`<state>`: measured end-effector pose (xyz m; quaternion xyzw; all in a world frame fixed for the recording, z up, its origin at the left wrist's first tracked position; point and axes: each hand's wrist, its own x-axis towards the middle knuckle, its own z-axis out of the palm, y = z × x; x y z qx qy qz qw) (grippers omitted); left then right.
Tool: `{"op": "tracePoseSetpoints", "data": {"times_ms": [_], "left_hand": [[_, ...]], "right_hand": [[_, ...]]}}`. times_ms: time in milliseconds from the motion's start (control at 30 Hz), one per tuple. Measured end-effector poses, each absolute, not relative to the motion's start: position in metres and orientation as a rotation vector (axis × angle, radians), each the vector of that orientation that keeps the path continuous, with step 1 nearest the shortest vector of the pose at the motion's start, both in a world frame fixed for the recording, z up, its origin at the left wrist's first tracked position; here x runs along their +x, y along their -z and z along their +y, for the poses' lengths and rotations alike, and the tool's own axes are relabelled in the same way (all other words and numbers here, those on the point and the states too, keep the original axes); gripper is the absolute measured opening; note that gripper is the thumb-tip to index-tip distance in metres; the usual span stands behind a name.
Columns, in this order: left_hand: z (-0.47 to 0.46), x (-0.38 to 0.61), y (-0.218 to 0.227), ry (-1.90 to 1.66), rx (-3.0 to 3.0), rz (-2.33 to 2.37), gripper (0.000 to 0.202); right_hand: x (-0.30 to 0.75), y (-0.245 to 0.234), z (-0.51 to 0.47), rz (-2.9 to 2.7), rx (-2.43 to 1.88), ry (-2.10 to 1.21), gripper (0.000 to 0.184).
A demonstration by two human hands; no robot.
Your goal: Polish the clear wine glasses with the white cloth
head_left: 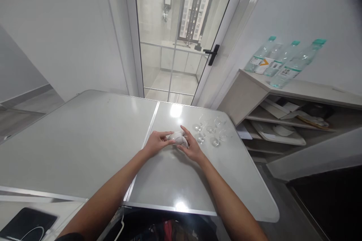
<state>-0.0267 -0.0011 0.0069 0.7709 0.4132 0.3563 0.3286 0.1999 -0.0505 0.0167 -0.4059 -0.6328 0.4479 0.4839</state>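
My left hand (157, 142) and my right hand (191, 146) meet over the middle of a grey folding table (85, 139). Between them they hold a small clear glass with a white cloth or tissue stuffed in it (178, 138). My left fingers pinch its left side. My right hand cups it from the right, with the forefinger laid over the top. Just to the right, several small clear stemmed glasses (212, 130) stand in a cluster on the table.
A wooden shelf unit (254, 94) stands to the right, with three plastic water bottles (283, 62) on top and papers inside. A glass door with a black handle (212, 53) is behind the table. A dark tablet with a white cable (26, 224) lies at the lower left.
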Motion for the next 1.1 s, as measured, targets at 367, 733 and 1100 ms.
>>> {"op": "tracePoseSetpoints", "data": {"times_ms": [367,733,1100], "left_hand": [[-0.004,-0.021,-0.007,-1.485,1.875,1.096,0.026],[0.013,-0.025,0.012,-1.323,1.288,1.224,0.033],[-0.007,-0.025,-0.009,-1.533,1.797,1.055,0.027]], "right_hand": [[0.183,-0.015,-0.05,-1.083,-0.977,-1.32,0.092],[0.199,-0.007,-0.057,-1.887,-0.963,-1.142,0.082],[0.181,-0.02,-0.057,-1.077,-0.938,-1.321,0.093]]}}
